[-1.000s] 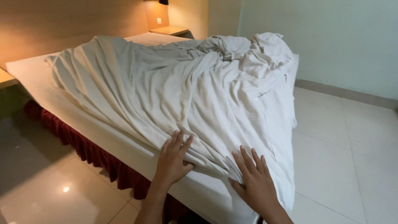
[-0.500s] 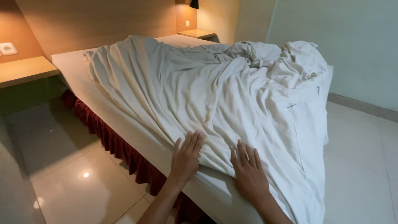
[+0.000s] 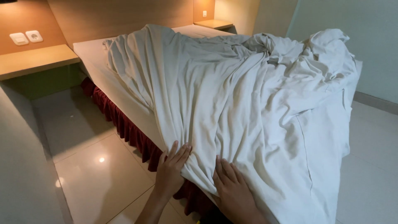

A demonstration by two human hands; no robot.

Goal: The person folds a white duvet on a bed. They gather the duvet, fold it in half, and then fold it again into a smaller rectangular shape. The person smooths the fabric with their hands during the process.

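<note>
Your left hand (image 3: 171, 169) and right hand (image 3: 233, 187) both lie open and flat, fingers spread, on the near edge of the crumpled white sheet (image 3: 244, 103) at the near corner of the bed (image 3: 124, 103). The sheet runs away from you, its long folds stretching toward the far left headboard (image 3: 120, 16), bunched highest at the far right; both hands sit equally near its hem

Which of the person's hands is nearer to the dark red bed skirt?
The left. The left hand rests on the white sheet at the bed's edge, right above the dark red bed skirt. The right hand lies further in on the sheet, away from the skirt.
</note>
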